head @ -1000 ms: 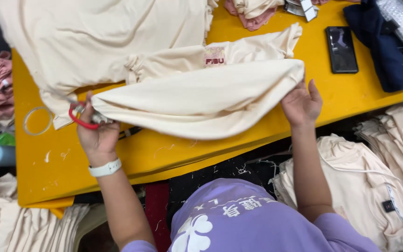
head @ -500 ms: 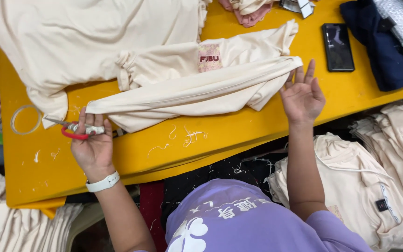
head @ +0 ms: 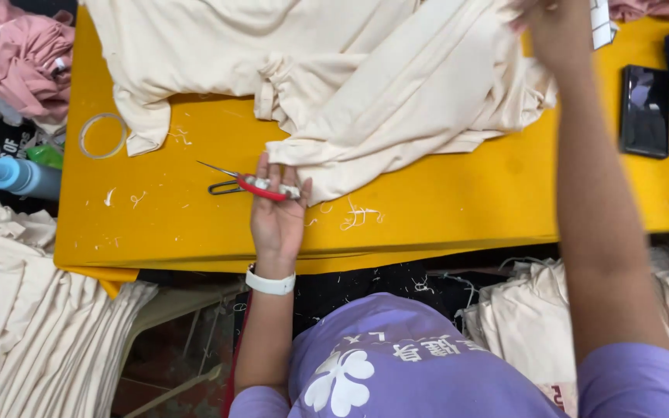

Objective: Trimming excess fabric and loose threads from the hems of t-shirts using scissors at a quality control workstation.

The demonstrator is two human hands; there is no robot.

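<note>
Your left hand (head: pixel 276 213) pinches red thread snips (head: pixel 251 186) at the cream garment's (head: pixel 396 101) corner; your right hand (head: pixel 555 31) grips its far edge, fingers unclear.

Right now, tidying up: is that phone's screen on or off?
Off: the phone lies flat on the yellow table, its screen dark with only reflections.

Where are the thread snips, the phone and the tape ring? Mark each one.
thread snips (head: pixel 251 184): head view, on the red handle under the left hand's fingers.
phone (head: pixel 645 111): head view, on the middle of its dark screen.
tape ring (head: pixel 85 139): head view, on the clear band's left edge.
</note>
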